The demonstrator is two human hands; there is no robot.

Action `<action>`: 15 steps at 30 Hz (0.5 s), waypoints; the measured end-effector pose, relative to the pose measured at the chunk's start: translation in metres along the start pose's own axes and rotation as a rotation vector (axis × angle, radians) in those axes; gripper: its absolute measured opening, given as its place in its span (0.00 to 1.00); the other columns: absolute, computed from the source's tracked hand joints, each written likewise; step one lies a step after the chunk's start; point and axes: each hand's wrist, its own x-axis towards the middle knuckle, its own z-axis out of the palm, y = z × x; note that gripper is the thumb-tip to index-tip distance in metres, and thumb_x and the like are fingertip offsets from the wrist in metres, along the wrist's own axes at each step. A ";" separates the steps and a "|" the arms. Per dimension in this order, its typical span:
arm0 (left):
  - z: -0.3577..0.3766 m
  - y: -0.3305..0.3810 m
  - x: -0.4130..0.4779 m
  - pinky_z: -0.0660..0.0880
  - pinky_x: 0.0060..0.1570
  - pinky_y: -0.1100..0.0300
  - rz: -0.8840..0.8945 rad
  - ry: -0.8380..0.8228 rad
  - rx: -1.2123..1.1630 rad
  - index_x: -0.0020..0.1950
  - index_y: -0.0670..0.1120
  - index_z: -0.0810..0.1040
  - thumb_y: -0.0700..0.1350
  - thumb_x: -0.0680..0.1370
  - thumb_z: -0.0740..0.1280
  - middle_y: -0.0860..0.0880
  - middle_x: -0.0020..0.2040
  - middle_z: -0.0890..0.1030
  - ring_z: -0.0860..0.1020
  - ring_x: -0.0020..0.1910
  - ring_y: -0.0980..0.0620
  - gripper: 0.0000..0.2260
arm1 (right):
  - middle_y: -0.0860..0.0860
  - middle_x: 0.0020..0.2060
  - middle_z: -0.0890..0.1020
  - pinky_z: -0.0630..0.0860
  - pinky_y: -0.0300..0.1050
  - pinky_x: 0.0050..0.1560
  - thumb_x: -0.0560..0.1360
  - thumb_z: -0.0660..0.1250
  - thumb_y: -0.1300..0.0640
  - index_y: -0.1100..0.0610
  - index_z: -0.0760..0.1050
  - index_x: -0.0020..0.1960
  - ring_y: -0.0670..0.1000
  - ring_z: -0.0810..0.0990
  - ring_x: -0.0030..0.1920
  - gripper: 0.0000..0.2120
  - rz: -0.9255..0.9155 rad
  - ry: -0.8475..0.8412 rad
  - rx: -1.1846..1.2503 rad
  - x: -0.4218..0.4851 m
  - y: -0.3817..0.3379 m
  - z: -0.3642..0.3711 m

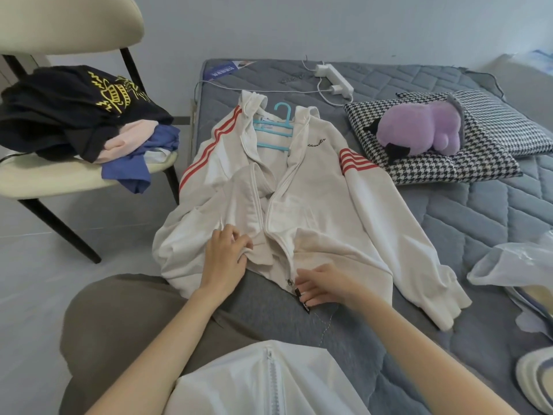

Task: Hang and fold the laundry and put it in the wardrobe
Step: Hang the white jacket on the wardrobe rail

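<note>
The jacket (314, 211), white with red stripes on both sleeves, lies face up on the bed (449, 223). Its hem is toward the person and its hood is toward the wall. A blue hanger (273, 131) sits inside the open neck with its hook poking out between the collar edges. The zip (281, 202) runs down the middle, and the front panel on the person's left is rumpled and partly turned over.

The left hand (224, 259) rests on that panel near the hem, its grip closed on a bunched fold of the jacket. The right hand (321, 284) lies at the bottom of the zip with its fingers reaching over the hem corner, beside a black tag (302, 301). The thumb is hidden, so I cannot tell whether this grip is pinching the cloth or only touching it. One sleeve trails over the left edge of the bed and the other stretches out to the right across the quilted cover.

Right of the jacket, a purple plush (419, 130) lies on two houndstooth pillows (454, 169), and one pillow touches the striped sleeve. Behind them, near the wall, is a white power strip (335, 77) with its cable. A clear plastic bag (514, 265) sits at the right edge. Left of the bed stands a cream chair (59, 178) carrying a pile of clothes (74, 115) in black, pink and blue.
</note>
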 end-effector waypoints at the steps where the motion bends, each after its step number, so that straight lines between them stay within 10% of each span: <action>1: -0.002 -0.002 -0.004 0.63 0.42 0.58 -0.030 0.016 -0.009 0.44 0.46 0.77 0.33 0.70 0.67 0.49 0.45 0.68 0.65 0.43 0.51 0.09 | 0.56 0.41 0.82 0.81 0.45 0.41 0.77 0.67 0.51 0.64 0.79 0.51 0.52 0.83 0.38 0.15 0.021 -0.009 0.042 0.000 -0.001 0.003; 7: -0.008 0.001 -0.023 0.58 0.26 0.58 -0.145 -0.102 0.072 0.43 0.48 0.62 0.49 0.76 0.66 0.54 0.32 0.70 0.70 0.29 0.49 0.13 | 0.53 0.34 0.77 0.73 0.35 0.27 0.76 0.69 0.53 0.61 0.78 0.49 0.45 0.73 0.27 0.11 -0.047 0.120 0.078 0.007 -0.002 0.034; 15: -0.002 0.024 -0.035 0.71 0.32 0.61 -0.359 -0.381 -0.111 0.29 0.51 0.78 0.64 0.77 0.56 0.57 0.23 0.77 0.77 0.27 0.53 0.25 | 0.50 0.35 0.80 0.70 0.32 0.23 0.74 0.72 0.56 0.58 0.80 0.48 0.42 0.71 0.23 0.06 -0.123 0.154 0.345 0.008 -0.001 0.029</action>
